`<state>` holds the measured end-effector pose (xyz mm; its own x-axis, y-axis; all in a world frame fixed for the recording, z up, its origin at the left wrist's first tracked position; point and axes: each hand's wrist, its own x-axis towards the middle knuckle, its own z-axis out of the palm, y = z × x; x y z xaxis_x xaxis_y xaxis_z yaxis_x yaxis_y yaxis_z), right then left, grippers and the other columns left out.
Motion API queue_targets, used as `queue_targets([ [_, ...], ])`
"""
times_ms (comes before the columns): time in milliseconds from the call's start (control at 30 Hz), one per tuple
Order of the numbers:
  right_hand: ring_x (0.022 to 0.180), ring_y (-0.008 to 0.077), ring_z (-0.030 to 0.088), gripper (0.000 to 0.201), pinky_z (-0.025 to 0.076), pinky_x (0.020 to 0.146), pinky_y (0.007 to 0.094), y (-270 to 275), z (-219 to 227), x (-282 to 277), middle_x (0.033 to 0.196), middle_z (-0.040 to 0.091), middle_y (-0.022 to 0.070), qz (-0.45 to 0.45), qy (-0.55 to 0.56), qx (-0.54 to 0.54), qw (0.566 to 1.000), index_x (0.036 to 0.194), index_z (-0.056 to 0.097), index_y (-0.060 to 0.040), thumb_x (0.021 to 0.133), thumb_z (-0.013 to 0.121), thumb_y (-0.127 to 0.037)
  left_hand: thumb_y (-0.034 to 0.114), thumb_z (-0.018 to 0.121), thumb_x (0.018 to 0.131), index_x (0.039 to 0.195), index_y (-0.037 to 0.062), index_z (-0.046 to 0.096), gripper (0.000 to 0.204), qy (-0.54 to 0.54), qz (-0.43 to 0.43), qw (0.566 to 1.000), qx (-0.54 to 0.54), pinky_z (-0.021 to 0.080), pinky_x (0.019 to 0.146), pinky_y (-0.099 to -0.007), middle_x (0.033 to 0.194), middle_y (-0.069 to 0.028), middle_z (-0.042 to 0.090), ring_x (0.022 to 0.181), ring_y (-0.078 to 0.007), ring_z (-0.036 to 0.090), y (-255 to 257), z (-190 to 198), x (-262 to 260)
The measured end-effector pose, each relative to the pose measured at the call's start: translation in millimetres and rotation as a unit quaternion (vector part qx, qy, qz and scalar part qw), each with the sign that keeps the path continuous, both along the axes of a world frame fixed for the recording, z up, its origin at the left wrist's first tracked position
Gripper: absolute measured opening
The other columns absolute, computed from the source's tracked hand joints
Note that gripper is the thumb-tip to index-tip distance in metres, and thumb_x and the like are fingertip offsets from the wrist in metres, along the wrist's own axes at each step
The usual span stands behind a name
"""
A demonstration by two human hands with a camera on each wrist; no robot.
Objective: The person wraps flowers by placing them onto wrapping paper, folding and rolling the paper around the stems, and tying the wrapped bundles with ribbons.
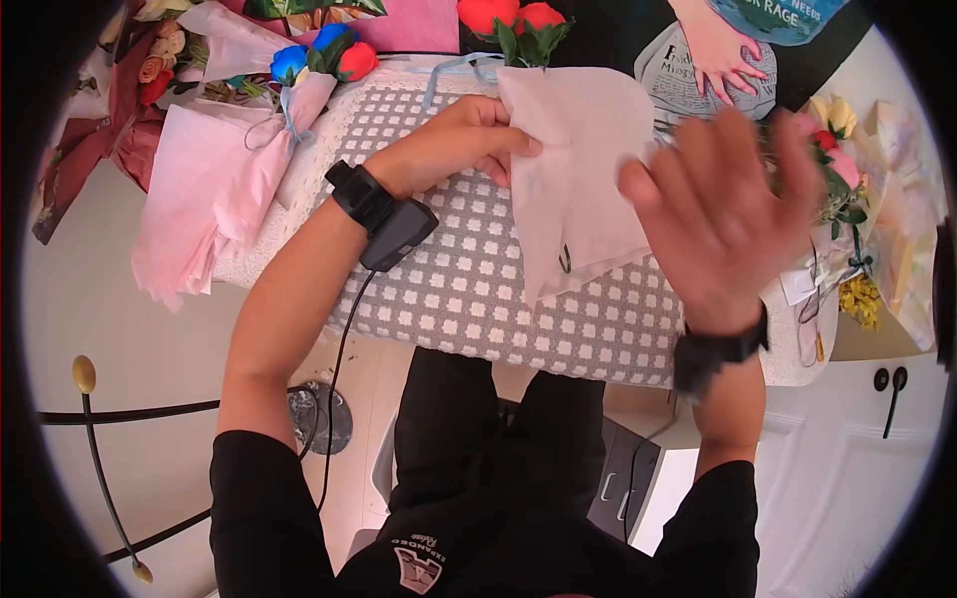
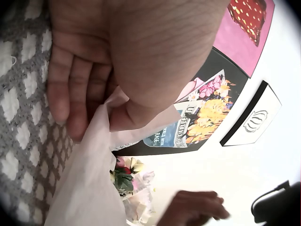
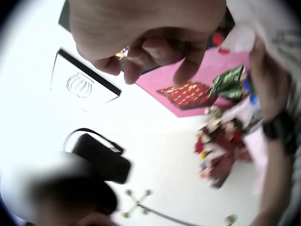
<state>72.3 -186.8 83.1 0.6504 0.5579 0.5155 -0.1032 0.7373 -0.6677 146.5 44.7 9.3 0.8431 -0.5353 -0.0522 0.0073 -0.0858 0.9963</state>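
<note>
A pale pink sheet of wrapping paper lies around artificial red roses, whose heads and green leaves stick out at its far end. My left hand pinches the paper's left edge. The left wrist view shows the paper edge between thumb and fingers of the left hand. Raised over the right side of the paper, my right hand is blurred. Its fingers hang loosely bent in the right wrist view, with nothing held. A dark green bit shows at the paper's lower end.
A finished pink bouquet with blue and red roses lies at the left, tied with ribbon. More wrapped flowers stand at the right. Light blue ribbon lies behind my left hand on the grey-and-white checked cloth.
</note>
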Motion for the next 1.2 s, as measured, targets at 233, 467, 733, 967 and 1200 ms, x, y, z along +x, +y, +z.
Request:
queue_targets([
  [233, 0.050, 0.0159, 0.049, 0.036, 0.047, 0.071, 0.0344, 15.1, 28.2, -45.2, 0.057, 0.046, 0.0058, 0.203, -0.146, 0.146, 0.957, 0.090, 0.055, 0.0000, 0.101, 0.038, -0.030, 0.020, 0.066, 0.089, 0.109, 0.0010, 0.067, 0.028, -0.002, -0.007, 1.000, 0.004, 0.055, 0.067, -0.0221, 0.095, -0.0057, 0.071, 0.074, -0.0114, 0.067, -0.3, -2.3, 1.2],
  [467, 0.050, 0.0181, 0.052, 0.031, 0.049, 0.075, 0.0374, 12.4, 41.0, -68.0, 0.057, 0.049, 0.0079, 0.169, -0.119, 0.168, 0.964, 0.083, 0.057, 0.0004, 0.099, 0.042, -0.021, 0.015, 0.066, 0.090, 0.108, 0.0003, 0.065, 0.024, 0.009, -0.014, 1.000, 0.003, 0.054, 0.065, -0.0233, 0.097, -0.0034, 0.070, 0.078, -0.0096, 0.066, 1.7, -4.3, 4.3],
  [733, 0.050, 0.0205, 0.055, 0.028, 0.051, 0.080, 0.0408, -11.4, 61.7, -91.4, 0.056, 0.052, 0.0103, 0.131, -0.095, 0.182, 0.970, 0.074, 0.059, 0.0009, 0.096, 0.047, -0.011, 0.015, 0.065, 0.091, 0.111, 0.0011, 0.065, 0.025, 0.008, -0.022, 1.000, 0.007, 0.053, 0.064, -0.0216, 0.100, -0.0033, 0.070, 0.077, -0.0082, 0.065, 2.6, -5.9, 6.1],
  [967, 0.050, 0.0227, 0.058, 0.029, 0.053, 0.084, 0.0439, -59.2, 82.7, -126.1, 0.055, 0.054, 0.0124, 0.099, -0.087, 0.189, 0.973, 0.066, 0.061, 0.0013, 0.093, 0.051, -0.003, 0.016, 0.065, 0.091, 0.111, 0.0004, 0.065, 0.025, 0.015, -0.018, 1.000, 0.006, 0.053, 0.064, -0.0213, 0.100, -0.0032, 0.070, 0.076, -0.0079, 0.065, 0.3, -0.6, 1.8],
  [1200, 0.049, 0.0203, 0.056, 0.031, 0.056, 0.086, 0.0439, -74.5, 97.3, -128.9, 0.054, 0.052, 0.0103, 0.059, -0.097, 0.200, 0.973, 0.058, 0.057, -0.0026, 0.086, 0.052, 0.012, 0.014, 0.064, 0.089, 0.110, 0.0007, 0.065, 0.025, 0.020, -0.012, 1.000, -0.009, 0.054, 0.068, -0.0235, 0.100, -0.0038, 0.070, 0.079, -0.0091, 0.066, 2.6, 1.1, 1.6],
])
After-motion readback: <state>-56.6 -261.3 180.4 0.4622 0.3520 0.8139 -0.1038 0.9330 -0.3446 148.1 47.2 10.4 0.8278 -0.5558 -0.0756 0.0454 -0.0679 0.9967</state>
